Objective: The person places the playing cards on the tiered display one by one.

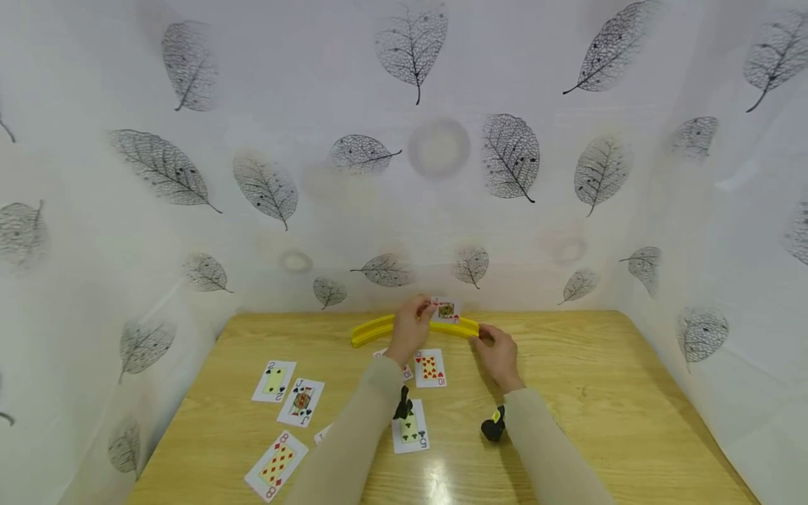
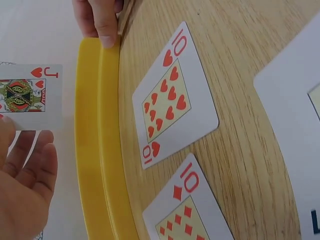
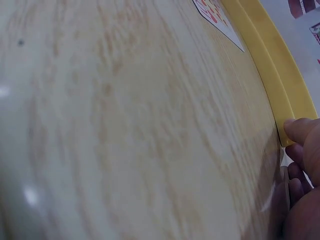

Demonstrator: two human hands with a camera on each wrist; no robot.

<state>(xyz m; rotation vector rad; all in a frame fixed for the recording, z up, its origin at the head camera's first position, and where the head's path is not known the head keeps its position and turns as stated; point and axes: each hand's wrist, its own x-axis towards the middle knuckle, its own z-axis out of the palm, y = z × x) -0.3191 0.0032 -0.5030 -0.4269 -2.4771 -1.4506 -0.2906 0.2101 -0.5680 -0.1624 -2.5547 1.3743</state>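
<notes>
My left hand (image 1: 409,328) pinches a jack of hearts (image 1: 447,310) at its edge, face toward me. The card is held up at the curved yellow card holder (image 1: 372,331); in the left wrist view a gap shows between the jack (image 2: 54,97) and the holder (image 2: 90,135). At the holder's right end, my right hand (image 1: 499,354) grips it with thumb and fingers. Just in front of the holder lie a ten of hearts (image 1: 430,368) and a ten of diamonds (image 2: 187,220), the latter partly behind my left arm in the head view.
A five of clubs (image 1: 413,440) lies nearer me. To the left are a black two (image 1: 274,381), a black jack (image 1: 301,402) and an eight of diamonds (image 1: 275,465). My left forearm mostly covers another card (image 1: 320,435). A leaf-patterned curtain (image 1: 290,245) surrounds the wooden table (image 1: 600,407).
</notes>
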